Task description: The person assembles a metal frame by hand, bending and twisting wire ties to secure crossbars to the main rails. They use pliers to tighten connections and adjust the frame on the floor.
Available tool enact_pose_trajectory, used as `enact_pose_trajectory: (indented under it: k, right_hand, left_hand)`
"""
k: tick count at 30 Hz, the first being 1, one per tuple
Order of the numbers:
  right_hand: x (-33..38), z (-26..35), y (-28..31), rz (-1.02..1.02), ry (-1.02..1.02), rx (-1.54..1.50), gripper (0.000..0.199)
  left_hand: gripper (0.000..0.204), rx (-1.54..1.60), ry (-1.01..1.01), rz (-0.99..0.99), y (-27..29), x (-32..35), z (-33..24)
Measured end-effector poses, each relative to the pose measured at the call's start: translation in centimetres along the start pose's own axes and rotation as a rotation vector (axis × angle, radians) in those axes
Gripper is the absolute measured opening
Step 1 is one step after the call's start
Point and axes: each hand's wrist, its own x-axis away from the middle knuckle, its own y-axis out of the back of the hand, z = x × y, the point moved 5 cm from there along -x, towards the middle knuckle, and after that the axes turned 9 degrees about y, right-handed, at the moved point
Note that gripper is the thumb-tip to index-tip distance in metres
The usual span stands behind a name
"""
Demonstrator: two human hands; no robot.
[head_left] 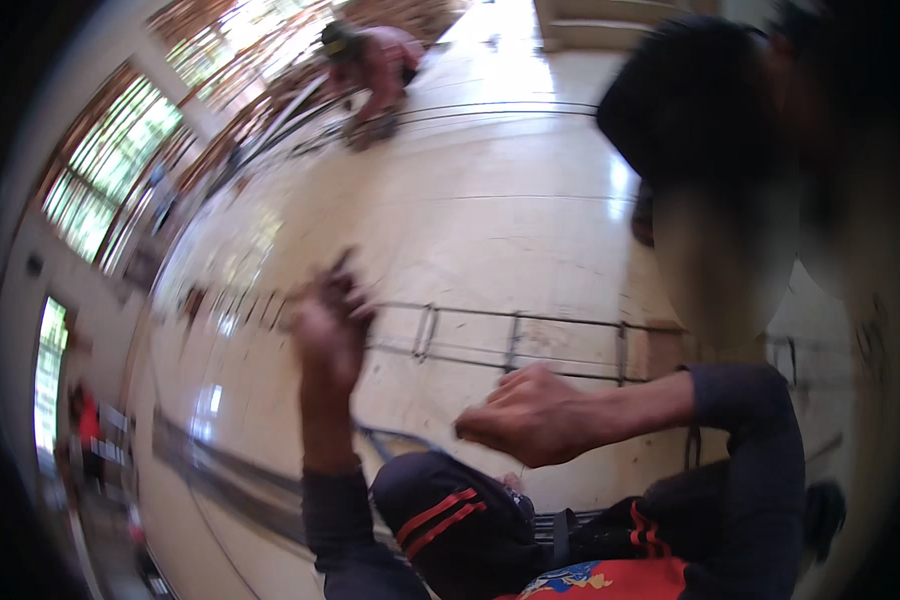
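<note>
My left hand [332, 325] is raised over the tiled floor, its fingers smeared by motion. A thin dark shape sticks up at its fingertips; whether it is a finger or a held thing cannot be made out. Closed in a fist, my right hand [532, 415] sits in front of my knees; anything inside it is hidden. Just beyond both hands, a long ladder-like frame of thin dark metal bars [570, 318] runs left to right across the floor. My right hand is nearest its crossbars, but contact cannot be told.
Close by at the upper right is another person's dark-haired head [690, 100]. Farther off, a person in pinkish-red [380, 65] bends to the floor beside long bars. Dark flat strips [230, 470] lie at my left. Slatted windows [110, 165] line the left wall.
</note>
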Motion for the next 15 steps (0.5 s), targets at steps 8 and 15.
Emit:
enact_pose_trajectory:
  k: [8, 15]
  right_hand:
    - [4.1, 0.7, -0.6, -0.183, -0.081, -0.248, 0.04]
    - [3.6, 1.2, 0.4, -0.043, -0.072, -0.146, 0.037]
  left_hand:
    - [0.013, -0.451, -0.757, -0.723, -2.8, 2.6, -7.9]
    - [0.012, -0.442, -1.037, -0.865, -0.3, 8.2, -17.2]
